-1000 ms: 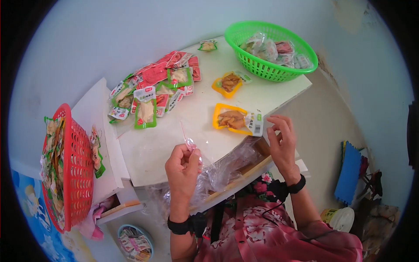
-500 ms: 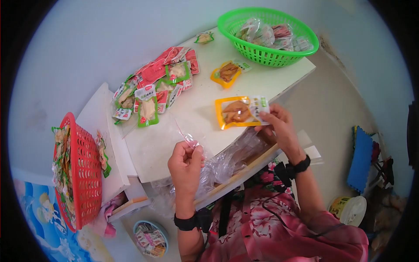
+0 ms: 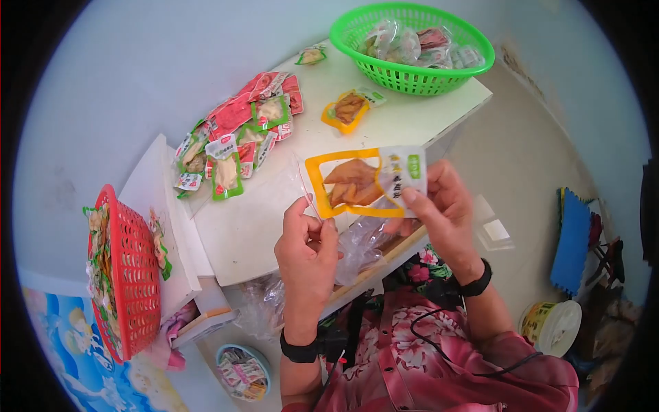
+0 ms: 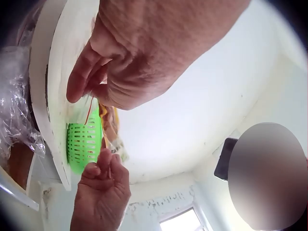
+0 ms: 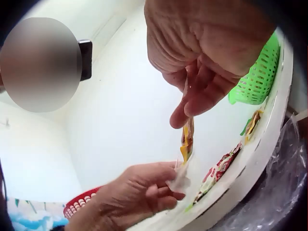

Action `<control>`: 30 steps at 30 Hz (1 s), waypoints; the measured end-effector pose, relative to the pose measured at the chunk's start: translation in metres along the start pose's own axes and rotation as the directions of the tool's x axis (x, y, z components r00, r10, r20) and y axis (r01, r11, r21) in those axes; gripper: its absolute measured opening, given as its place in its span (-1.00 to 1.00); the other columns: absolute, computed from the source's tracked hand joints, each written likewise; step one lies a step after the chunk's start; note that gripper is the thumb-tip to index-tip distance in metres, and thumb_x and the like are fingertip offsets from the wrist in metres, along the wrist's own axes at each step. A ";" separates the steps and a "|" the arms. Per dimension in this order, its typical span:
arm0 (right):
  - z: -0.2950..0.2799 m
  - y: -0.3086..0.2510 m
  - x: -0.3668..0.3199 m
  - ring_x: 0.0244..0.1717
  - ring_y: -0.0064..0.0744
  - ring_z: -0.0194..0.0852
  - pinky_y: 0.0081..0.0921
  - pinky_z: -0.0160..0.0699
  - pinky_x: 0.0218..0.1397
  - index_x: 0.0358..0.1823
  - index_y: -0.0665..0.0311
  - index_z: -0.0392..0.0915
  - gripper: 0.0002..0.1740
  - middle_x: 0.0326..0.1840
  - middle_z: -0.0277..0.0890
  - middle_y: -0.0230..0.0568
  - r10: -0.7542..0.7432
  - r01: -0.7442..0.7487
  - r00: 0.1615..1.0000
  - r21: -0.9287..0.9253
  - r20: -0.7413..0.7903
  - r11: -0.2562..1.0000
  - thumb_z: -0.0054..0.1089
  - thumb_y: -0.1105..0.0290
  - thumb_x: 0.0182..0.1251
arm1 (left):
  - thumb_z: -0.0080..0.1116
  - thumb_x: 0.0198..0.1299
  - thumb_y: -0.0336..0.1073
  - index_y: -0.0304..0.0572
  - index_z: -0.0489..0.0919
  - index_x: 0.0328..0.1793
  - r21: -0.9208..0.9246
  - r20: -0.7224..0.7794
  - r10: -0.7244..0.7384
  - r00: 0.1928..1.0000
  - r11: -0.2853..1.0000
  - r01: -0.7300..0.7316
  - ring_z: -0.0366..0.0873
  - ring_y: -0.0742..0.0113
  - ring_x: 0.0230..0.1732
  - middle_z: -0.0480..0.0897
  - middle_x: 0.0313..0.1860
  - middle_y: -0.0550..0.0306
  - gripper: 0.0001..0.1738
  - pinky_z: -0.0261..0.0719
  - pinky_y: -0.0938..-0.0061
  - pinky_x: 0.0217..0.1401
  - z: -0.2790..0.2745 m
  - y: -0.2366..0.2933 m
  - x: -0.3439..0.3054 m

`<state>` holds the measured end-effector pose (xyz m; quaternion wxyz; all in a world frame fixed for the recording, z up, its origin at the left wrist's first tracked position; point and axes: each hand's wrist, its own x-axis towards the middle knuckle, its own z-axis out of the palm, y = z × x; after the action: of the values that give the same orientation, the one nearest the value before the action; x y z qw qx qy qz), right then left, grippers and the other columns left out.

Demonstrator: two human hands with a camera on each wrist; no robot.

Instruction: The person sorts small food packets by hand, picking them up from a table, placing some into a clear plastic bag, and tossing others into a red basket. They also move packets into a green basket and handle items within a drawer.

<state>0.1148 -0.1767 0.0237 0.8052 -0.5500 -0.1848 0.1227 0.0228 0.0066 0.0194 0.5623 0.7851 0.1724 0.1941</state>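
My right hand [image 3: 446, 213] pinches the white end of a yellow-edged snack packet [image 3: 353, 180], its brown contents showing through a clear window. The packet is held up over the table front, level across the head view. A small clear plastic bag with a thin red line along its edge [image 3: 300, 177] is pinched between thumb and fingers of my left hand [image 3: 305, 254]. The packet's left end overlaps this bag in the head view. From the right wrist, the packet [image 5: 186, 142] appears edge-on, its lower tip right at the clear bag [image 5: 180, 180].
Red and green snack packets [image 3: 226, 172] lie piled at the table's left, another yellow packet [image 3: 349, 110] farther back. A green basket [image 3: 412, 79] stands at the back right, a red basket [image 3: 137, 275] at the left. An open drawer [image 3: 343, 288] holds clear plastic bags.
My right hand has taken hold of the nearer yellow packet, lifted it off the table and brought it left to the clear bag. My left hand keeps its pinch on the bag.
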 end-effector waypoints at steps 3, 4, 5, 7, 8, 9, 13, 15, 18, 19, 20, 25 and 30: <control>-0.004 0.017 -0.004 -0.37 -0.46 0.78 -0.67 0.62 -0.47 -0.06 0.33 0.34 -0.85 -0.15 0.58 -0.18 -0.036 0.039 0.999 -0.125 0.023 0.991 0.15 0.52 0.56 | 0.15 0.43 -0.52 -0.39 0.41 0.40 -0.032 -0.017 -0.001 1.000 0.999 0.001 0.57 0.55 -0.42 0.57 -0.38 0.23 -0.56 0.65 0.60 -0.43 0.003 0.001 0.000; -0.004 0.021 -0.005 -0.38 -0.47 0.77 -0.68 0.62 -0.47 -0.06 0.32 0.34 -0.85 -0.16 0.57 -0.20 -0.044 0.047 0.999 -0.154 0.028 0.987 0.16 0.52 0.56 | 0.14 0.44 -0.51 -0.39 0.41 0.40 -0.044 -0.028 -0.011 1.000 0.999 0.009 0.56 0.55 -0.41 0.57 -0.38 0.23 -0.56 0.65 0.60 -0.40 0.002 0.000 0.000; -0.005 0.023 -0.005 -0.45 -0.53 0.71 -0.68 0.62 -0.48 -0.06 0.31 0.34 -0.85 -0.17 0.58 -0.21 -0.031 0.036 0.999 -0.139 0.037 0.990 0.16 0.52 0.55 | 0.14 0.45 -0.50 -0.38 0.42 0.40 -0.058 -0.028 0.011 1.000 0.998 -0.013 0.57 0.55 -0.40 0.59 -0.37 0.23 -0.57 0.65 0.59 -0.37 0.003 -0.002 0.000; -0.002 0.025 -0.004 -0.53 -0.56 0.65 -0.68 0.55 -0.54 -0.07 0.30 0.33 -0.85 -0.20 0.58 -0.23 0.117 -0.117 0.993 -0.024 0.017 0.993 0.16 0.50 0.56 | 0.14 0.47 -0.47 -0.37 0.45 0.39 -0.090 -0.029 0.060 0.998 0.994 -0.062 0.57 0.56 -0.38 0.61 -0.34 0.22 -0.59 0.66 0.56 -0.29 0.005 -0.008 0.001; 0.001 0.025 -0.003 -0.57 -0.58 0.62 -0.68 0.51 -0.57 -0.08 0.30 0.33 -0.84 -0.21 0.58 -0.24 0.189 -0.190 0.982 0.032 0.013 0.981 0.16 0.49 0.56 | 0.13 0.47 -0.47 -0.36 0.47 0.38 0.032 -0.048 0.125 0.991 0.992 -0.123 0.58 0.54 -0.36 0.63 -0.33 0.21 -0.61 0.65 0.54 -0.26 0.008 -0.011 0.000; 0.002 0.026 -0.001 -0.61 -0.58 0.59 -0.67 0.46 -0.61 -0.08 0.29 0.33 -0.84 -0.23 0.58 -0.24 0.226 -0.226 0.974 0.019 0.028 0.974 0.17 0.48 0.56 | 0.13 0.48 -0.46 -0.35 0.48 0.37 0.152 -0.058 0.190 0.980 0.972 -0.180 0.60 0.52 -0.34 0.64 -0.32 0.20 -0.62 0.65 0.52 -0.23 0.013 -0.014 -0.002; 0.012 0.035 0.010 -0.71 -0.60 0.47 -0.64 0.28 -0.70 -0.11 0.28 0.33 -0.83 -0.32 0.58 -0.26 0.301 -0.303 0.951 0.013 0.077 0.953 0.16 0.42 0.57 | 0.11 0.49 -0.47 -0.31 0.54 0.32 0.296 -0.034 0.478 0.878 0.844 -0.448 0.67 0.30 -0.28 0.68 -0.26 0.06 -0.68 0.65 0.42 -0.16 0.028 -0.022 -0.002; 0.021 0.042 0.013 -0.72 -0.60 0.45 -0.63 0.26 -0.72 -0.12 0.29 0.35 -0.82 -0.36 0.57 -0.27 0.323 -0.328 0.940 0.032 0.110 0.944 0.15 0.39 0.59 | 0.11 0.47 -0.49 -0.30 0.55 0.30 0.290 -0.024 0.552 0.834 0.802 -0.522 0.68 0.20 -0.24 0.67 -0.20 0.00 -0.69 0.64 0.40 -0.14 0.029 -0.025 0.000; 0.032 0.048 0.016 -0.71 -0.58 0.47 -0.62 0.32 -0.71 -0.13 0.32 0.42 -0.82 -0.39 0.57 -0.30 0.381 -0.383 0.904 -0.029 0.193 0.923 0.13 0.35 0.61 | 0.13 0.44 -0.52 -0.30 0.54 0.33 0.410 0.002 0.629 0.778 0.709 -0.574 0.65 0.26 -0.26 0.63 -0.21 0.03 -0.64 0.62 0.42 -0.19 0.021 -0.025 0.004; 0.033 0.049 0.017 -0.71 -0.57 0.47 -0.62 0.34 -0.71 -0.14 0.32 0.45 -0.81 -0.39 0.56 -0.31 0.400 -0.388 0.888 -0.097 0.229 0.917 0.12 0.34 0.61 | 0.14 0.44 -0.52 -0.30 0.53 0.35 0.402 -0.008 0.567 0.824 0.756 -0.516 0.63 0.27 -0.28 0.62 -0.23 0.04 -0.62 0.62 0.42 -0.19 0.018 -0.025 0.002; 0.035 0.050 0.018 -0.71 -0.57 0.47 -0.62 0.35 -0.71 -0.15 0.33 0.48 -0.80 -0.40 0.56 -0.32 0.421 -0.389 0.868 -0.165 0.264 0.906 0.11 0.33 0.62 | 0.15 0.43 -0.52 -0.31 0.52 0.37 0.394 -0.018 0.499 0.866 0.800 -0.453 0.61 0.28 -0.29 0.61 -0.25 0.05 -0.60 0.61 0.42 -0.20 0.015 -0.024 -0.002; 0.033 0.050 0.034 -0.28 -0.67 0.62 -0.61 0.61 -0.22 -0.03 0.48 0.58 -0.79 -0.36 0.65 -0.29 0.215 0.019 0.942 -0.680 0.258 0.733 0.32 0.51 0.41 | 0.20 0.38 -0.49 -0.31 0.46 0.45 0.234 -0.084 0.177 0.981 0.960 -0.153 0.59 0.23 -0.28 0.61 -0.26 0.04 -0.49 0.59 0.35 -0.16 0.004 -0.016 -0.009; 0.048 0.067 0.028 -0.36 -0.48 0.64 -0.35 0.56 -0.30 -0.14 0.45 0.60 -0.85 -0.40 0.66 -0.02 0.143 0.020 0.951 -0.519 0.273 0.855 0.29 0.49 0.38 | 0.21 0.31 -0.53 -0.29 0.48 0.45 0.362 -0.130 0.419 0.899 0.864 -0.350 0.63 0.09 -0.28 0.63 -0.22 -0.01 -0.45 0.59 0.26 -0.17 0.013 -0.018 0.000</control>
<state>0.1196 -0.1005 -0.0185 0.5862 -0.7258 -0.3135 0.1772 0.0286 0.0013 -0.0019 0.3519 0.8622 0.0986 0.3507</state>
